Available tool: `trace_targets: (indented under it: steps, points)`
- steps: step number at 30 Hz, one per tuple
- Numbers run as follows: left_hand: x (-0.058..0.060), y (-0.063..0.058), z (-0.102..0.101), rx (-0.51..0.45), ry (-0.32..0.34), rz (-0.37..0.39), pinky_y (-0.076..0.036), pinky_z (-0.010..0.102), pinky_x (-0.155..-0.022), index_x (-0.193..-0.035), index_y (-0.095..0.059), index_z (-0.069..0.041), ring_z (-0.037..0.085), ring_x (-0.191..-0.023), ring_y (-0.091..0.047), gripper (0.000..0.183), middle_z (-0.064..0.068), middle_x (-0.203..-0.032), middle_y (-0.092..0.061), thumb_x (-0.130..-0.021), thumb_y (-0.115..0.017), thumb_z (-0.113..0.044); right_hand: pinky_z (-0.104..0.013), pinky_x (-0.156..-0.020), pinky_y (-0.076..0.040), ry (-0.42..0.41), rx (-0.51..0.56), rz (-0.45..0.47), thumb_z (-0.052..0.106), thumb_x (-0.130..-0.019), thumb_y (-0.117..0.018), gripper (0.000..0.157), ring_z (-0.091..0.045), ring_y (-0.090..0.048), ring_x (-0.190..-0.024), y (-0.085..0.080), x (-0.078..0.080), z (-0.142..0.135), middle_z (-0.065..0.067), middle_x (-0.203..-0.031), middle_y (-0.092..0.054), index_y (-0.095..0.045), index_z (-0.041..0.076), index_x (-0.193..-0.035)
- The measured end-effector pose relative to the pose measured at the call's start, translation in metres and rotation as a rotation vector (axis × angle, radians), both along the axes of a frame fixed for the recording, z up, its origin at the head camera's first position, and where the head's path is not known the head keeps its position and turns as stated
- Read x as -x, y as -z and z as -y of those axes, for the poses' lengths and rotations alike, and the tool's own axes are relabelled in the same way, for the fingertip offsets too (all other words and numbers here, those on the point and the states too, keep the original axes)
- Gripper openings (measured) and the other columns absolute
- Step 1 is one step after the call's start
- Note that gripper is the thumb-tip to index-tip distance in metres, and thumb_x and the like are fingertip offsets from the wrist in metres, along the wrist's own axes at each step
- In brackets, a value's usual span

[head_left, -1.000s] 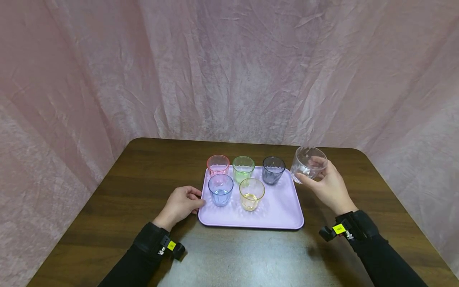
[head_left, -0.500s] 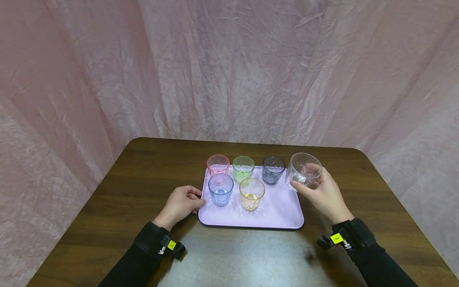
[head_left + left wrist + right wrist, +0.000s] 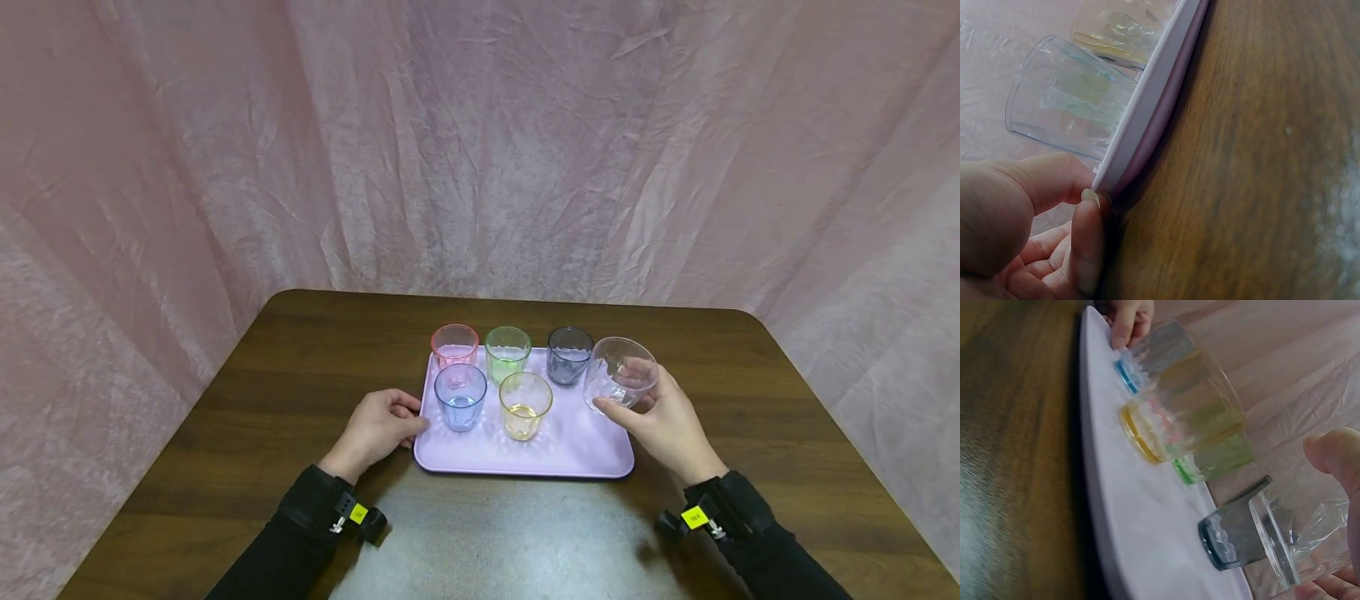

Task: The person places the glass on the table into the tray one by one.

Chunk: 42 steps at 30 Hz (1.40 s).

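My right hand (image 3: pixel 671 425) grips a colourless glass (image 3: pixel 618 379) by its side, thumb at the front and fingers behind. That glass is over the right part of a lilac tray (image 3: pixel 577 450), its base above the tray surface in the right wrist view. With thumb and fingertips, my left hand (image 3: pixel 378 429) pinches the tray's left rim (image 3: pixel 1141 119). Upright on the tray stand a blue glass (image 3: pixel 461 400) nearest the left hand, a yellow glass (image 3: pixel 525 408) to its right, and a pink glass (image 3: pixel 454 346), a green glass (image 3: pixel 507 354) and a dark grey glass (image 3: pixel 568 358) behind.
The brown wooden table (image 3: pixel 315 350) carries the tray. Pale pink cloth (image 3: pixel 480 167) hangs behind its far edge. The grey glass (image 3: pixel 1229 531) stands close beside the held glass.
My right hand has brought the colourless glass leftward and nearer, from beyond the tray's right edge to over the tray. The left hand stays at the rim.
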<state>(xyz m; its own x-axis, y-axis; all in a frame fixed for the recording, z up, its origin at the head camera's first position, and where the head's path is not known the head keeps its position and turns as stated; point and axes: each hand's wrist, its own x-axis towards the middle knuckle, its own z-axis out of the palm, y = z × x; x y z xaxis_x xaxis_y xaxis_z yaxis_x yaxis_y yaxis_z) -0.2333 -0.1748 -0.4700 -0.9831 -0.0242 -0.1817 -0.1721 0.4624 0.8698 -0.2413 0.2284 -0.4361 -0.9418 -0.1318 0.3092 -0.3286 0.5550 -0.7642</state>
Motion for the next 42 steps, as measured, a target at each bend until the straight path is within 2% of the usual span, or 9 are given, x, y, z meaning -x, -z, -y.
trace_targets:
  steps: [3, 8, 14, 16, 22, 29, 42]
  points:
    - [0.000, 0.000, 0.000, 0.001, -0.001, 0.002, -0.057, 0.030, -0.058, -0.102, -0.066, -0.003, 0.020, -0.062, -0.062, 0.025, 0.008, -0.075, -0.064, -0.082, -0.081, -0.009, -0.031, -0.087, -0.046, -0.002, -0.018, -0.003, 0.034, -0.081, -0.084, 0.075, -0.016, -0.056, -0.109, 0.004, -0.003, 0.003, -0.009, -0.122, -0.060, -0.046, 0.001, -0.135]
    - [0.000, 0.001, 0.001, -0.004, 0.004, -0.005, -0.057, 0.029, -0.058, -0.102, -0.065, -0.002, 0.020, -0.062, -0.062, 0.025, 0.008, -0.075, -0.064, -0.083, -0.080, -0.008, -0.031, -0.086, -0.049, -0.013, -0.033, -0.019, 0.033, -0.079, -0.086, 0.073, -0.015, -0.055, -0.109, 0.011, -0.006, 0.008, -0.008, -0.120, -0.059, -0.047, 0.002, -0.133]
    - [-0.001, 0.001, 0.001, 0.000, 0.003, -0.007, -0.057, 0.030, -0.058, -0.102, -0.066, -0.002, 0.020, -0.062, -0.062, 0.025, 0.008, -0.074, -0.063, -0.083, -0.080, -0.009, -0.050, -0.088, -0.050, -0.043, -0.017, 0.005, 0.034, -0.077, -0.087, 0.075, -0.017, -0.056, -0.109, 0.021, -0.009, 0.013, -0.010, -0.120, -0.057, -0.047, 0.002, -0.132]
    - [-0.001, 0.001, 0.001, -0.001, 0.001, -0.005, -0.057, 0.030, -0.058, -0.102, -0.066, -0.002, 0.020, -0.062, -0.062, 0.024, 0.008, -0.075, -0.063, -0.083, -0.080, -0.009, -0.052, -0.090, -0.048, -0.053, -0.002, 0.012, 0.033, -0.077, -0.087, 0.076, -0.018, -0.056, -0.109, 0.024, -0.010, 0.015, -0.011, -0.120, -0.057, -0.047, 0.002, -0.133]
    - [-0.001, 0.001, 0.000, -0.005, 0.003, -0.001, -0.057, 0.030, -0.058, -0.102, -0.065, -0.002, 0.020, -0.062, -0.062, 0.024, 0.008, -0.075, -0.063, -0.083, -0.080, -0.008, -0.052, -0.093, -0.047, -0.067, -0.003, 0.010, 0.030, -0.077, -0.088, 0.078, -0.019, -0.055, -0.111, 0.030, -0.011, 0.017, -0.012, -0.120, -0.057, -0.046, -0.001, -0.135]
    - [-0.001, -0.001, 0.000, -0.006, 0.006, -0.006, -0.057, 0.030, -0.059, -0.102, -0.066, -0.002, 0.020, -0.062, -0.062, 0.025, 0.008, -0.075, -0.064, -0.083, -0.080, -0.008, -0.053, -0.092, -0.048, -0.053, -0.042, 0.028, 0.040, -0.076, -0.087, 0.079, -0.019, -0.055, -0.108, 0.036, -0.011, 0.019, -0.010, -0.117, -0.059, -0.047, 0.002, -0.134]
    - [-0.001, 0.000, 0.001, -0.005, 0.012, -0.015, -0.057, 0.030, -0.058, -0.102, -0.066, -0.002, 0.020, -0.062, -0.062, 0.024, 0.008, -0.074, -0.064, -0.083, -0.079, -0.008, -0.053, -0.090, -0.049, -0.053, -0.023, 0.018, 0.038, -0.074, -0.089, 0.080, -0.019, -0.056, -0.109, 0.041, -0.012, 0.022, -0.011, -0.121, -0.055, -0.048, 0.003, -0.133]
